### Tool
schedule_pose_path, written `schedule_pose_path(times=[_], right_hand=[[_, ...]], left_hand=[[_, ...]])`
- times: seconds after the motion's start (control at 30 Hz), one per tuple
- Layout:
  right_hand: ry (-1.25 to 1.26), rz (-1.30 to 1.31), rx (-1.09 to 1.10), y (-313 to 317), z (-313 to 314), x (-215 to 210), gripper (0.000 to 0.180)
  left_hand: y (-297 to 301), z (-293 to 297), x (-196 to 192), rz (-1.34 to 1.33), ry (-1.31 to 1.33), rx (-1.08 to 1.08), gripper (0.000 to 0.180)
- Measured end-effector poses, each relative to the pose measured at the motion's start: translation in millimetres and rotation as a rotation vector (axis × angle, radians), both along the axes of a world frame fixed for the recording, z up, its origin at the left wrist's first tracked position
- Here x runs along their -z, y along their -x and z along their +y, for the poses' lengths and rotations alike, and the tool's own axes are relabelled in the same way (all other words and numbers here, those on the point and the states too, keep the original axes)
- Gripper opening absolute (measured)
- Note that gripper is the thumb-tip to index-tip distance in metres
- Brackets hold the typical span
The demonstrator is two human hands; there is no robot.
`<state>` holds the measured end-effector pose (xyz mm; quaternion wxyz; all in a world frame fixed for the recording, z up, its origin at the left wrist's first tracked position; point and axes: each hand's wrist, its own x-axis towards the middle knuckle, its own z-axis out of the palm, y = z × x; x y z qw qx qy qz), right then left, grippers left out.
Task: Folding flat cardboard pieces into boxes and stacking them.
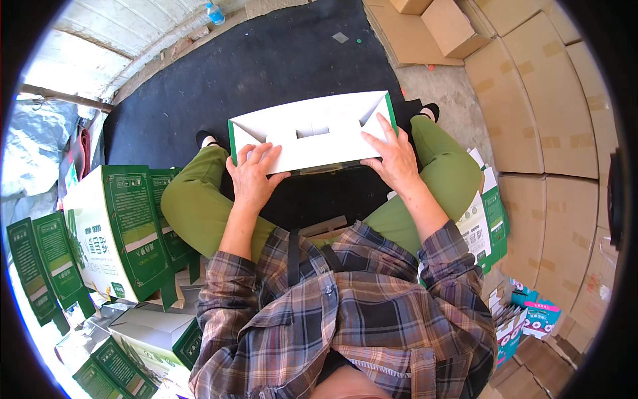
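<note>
My left hand [254, 174] and right hand [395, 158] press flat, well apart, on the white carton blank [312, 130] lying across my knees. Even pressure should keep creases true.

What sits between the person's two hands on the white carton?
In the head view, between the left hand and right hand lies only the bare white panel of the carton, with a rectangular cut-out slot just beyond.

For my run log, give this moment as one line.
left hand: flat on white carton | right hand: pressing carton | carton: on lap
</note>
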<state>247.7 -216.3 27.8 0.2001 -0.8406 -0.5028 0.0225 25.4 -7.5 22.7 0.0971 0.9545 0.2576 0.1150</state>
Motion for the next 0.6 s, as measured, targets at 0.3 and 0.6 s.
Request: schedule_pose_path(times=[0.3, 0.6], right_hand=[[0.003, 0.112, 0.043, -0.2, -2.8, -8.7, 0.054], [0.008, 1.238, 0.664, -71.3, -5.2, 31.0, 0.054]], left_hand=[[6.3, 0.3, -6.0, -0.016, 0.019, 0.022, 0.052], [3.4, 75.6, 22.1, -0.693, 1.173, -0.746, 0.054]])
